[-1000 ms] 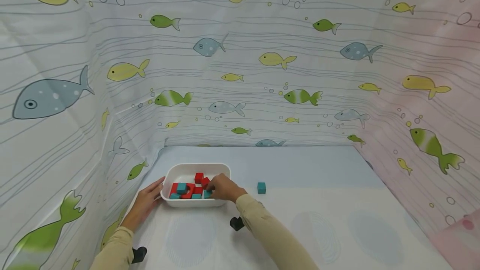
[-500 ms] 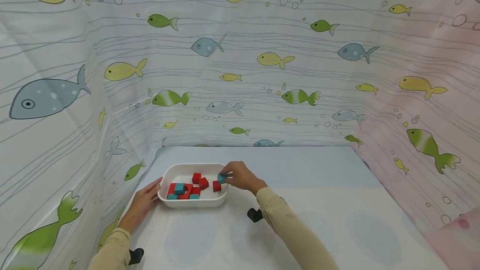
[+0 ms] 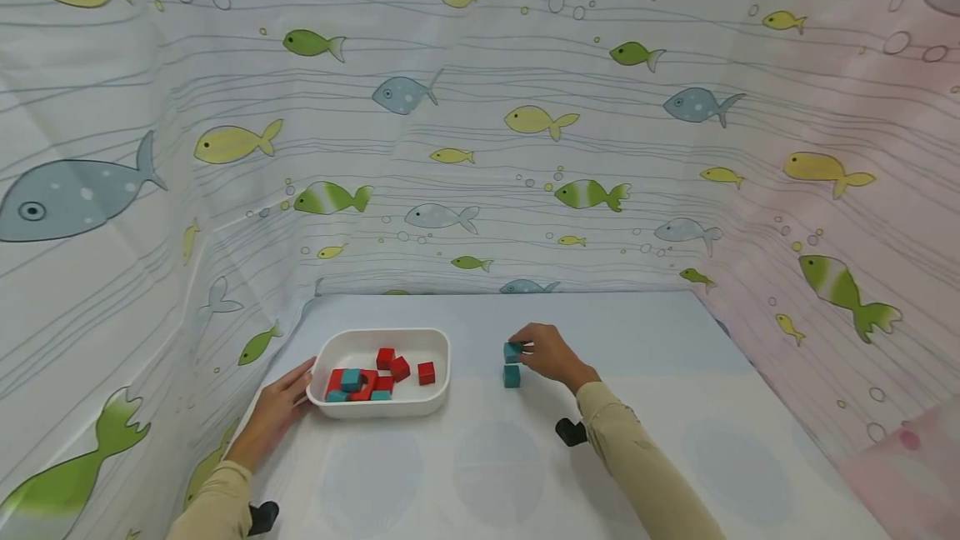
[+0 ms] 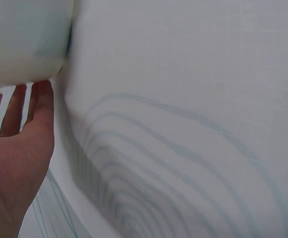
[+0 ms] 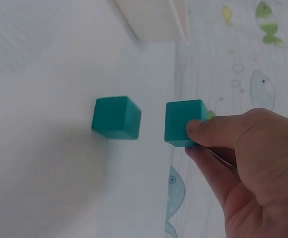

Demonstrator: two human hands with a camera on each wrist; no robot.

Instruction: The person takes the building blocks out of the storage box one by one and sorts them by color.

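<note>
Right fingers [image 5: 211,171] pinch one cube [image 5: 178,119] near another cube [image 5: 110,116]; left fingers [image 4: 44,104] touch tray [image 3: 379,410]: perhaps eight blocks [image 3: 351,380].

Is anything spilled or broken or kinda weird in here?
No, nothing stands out. The white tray is upright, with red blocks and teal blocks jumbled inside. One teal block sits flat on the table, and the right hand pinches another teal block, so neither looks spilled.

We see a white table [image 3: 645,357] with pale round prints [image 3: 498,473] | behind the table, we see a fish curtain [image 3: 498,177] | left of the table, a big blue fish [image 3: 71,200] | right of the table, some pink cloth [image 3: 911,473]
</note>
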